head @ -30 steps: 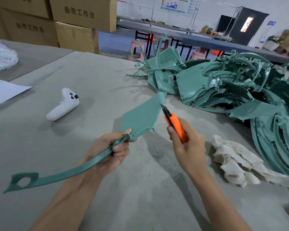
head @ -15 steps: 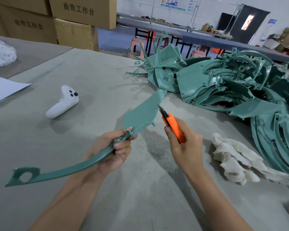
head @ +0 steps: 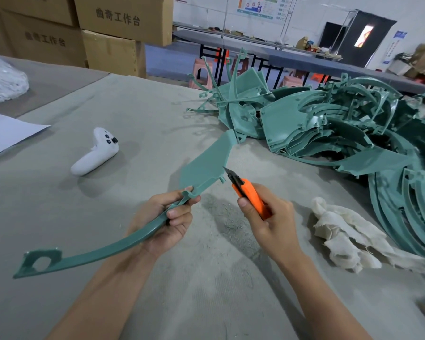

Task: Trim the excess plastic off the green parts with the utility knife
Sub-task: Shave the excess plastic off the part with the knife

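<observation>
My left hand (head: pixel 166 220) grips a long green plastic part (head: pixel 207 163) at the neck where its curved arm meets the flat blade-shaped panel. The arm runs down left to a looped end. My right hand (head: pixel 268 220) holds an orange utility knife (head: pixel 249 196), its dark blade tip touching or almost touching the panel's right lower edge, near a small tab. Fine plastic shavings lie on the grey table (head: pixel 145 106) below the hands.
A big tangled pile of green parts (head: pixel 341 126) fills the right and back of the table. A crumpled white cloth (head: pixel 346 234) lies right of my right hand. A white controller (head: pixel 96 153) rests to the left. Cardboard boxes (head: pixel 118 30) stand behind.
The knife blade has slid down along the panel's right edge toward the small tab. My left hand keeps the same grip on the part.
</observation>
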`<action>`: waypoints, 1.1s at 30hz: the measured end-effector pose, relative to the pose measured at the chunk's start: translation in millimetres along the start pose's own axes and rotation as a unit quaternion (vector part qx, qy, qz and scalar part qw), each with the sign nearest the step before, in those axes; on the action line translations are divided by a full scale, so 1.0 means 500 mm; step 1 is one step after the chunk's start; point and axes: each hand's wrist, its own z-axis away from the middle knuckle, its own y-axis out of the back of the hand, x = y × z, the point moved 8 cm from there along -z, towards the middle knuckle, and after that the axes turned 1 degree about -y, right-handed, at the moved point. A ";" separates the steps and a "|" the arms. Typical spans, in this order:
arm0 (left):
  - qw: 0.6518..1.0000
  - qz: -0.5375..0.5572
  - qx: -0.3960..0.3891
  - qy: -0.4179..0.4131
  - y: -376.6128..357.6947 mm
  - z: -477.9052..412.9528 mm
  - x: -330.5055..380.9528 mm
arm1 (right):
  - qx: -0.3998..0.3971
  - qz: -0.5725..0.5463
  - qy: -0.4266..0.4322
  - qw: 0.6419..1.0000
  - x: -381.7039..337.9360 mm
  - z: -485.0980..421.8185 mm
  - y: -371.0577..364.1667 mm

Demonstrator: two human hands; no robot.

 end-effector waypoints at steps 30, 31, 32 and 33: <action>0.998 -0.056 -0.023 -0.016 -0.011 0.004 0.007 | 0.020 0.018 0.000 1.000 -0.004 -0.009 0.007; 0.998 -0.058 -0.025 -0.020 -0.010 0.003 0.010 | 0.005 0.003 0.008 1.000 -0.007 -0.005 0.005; 0.997 -0.062 -0.029 -0.023 -0.009 0.003 0.012 | -0.006 -0.012 0.013 1.000 -0.008 -0.003 0.006; 0.997 -0.069 -0.033 -0.024 -0.010 0.003 0.013 | -0.009 -0.019 0.015 1.000 -0.008 -0.002 0.009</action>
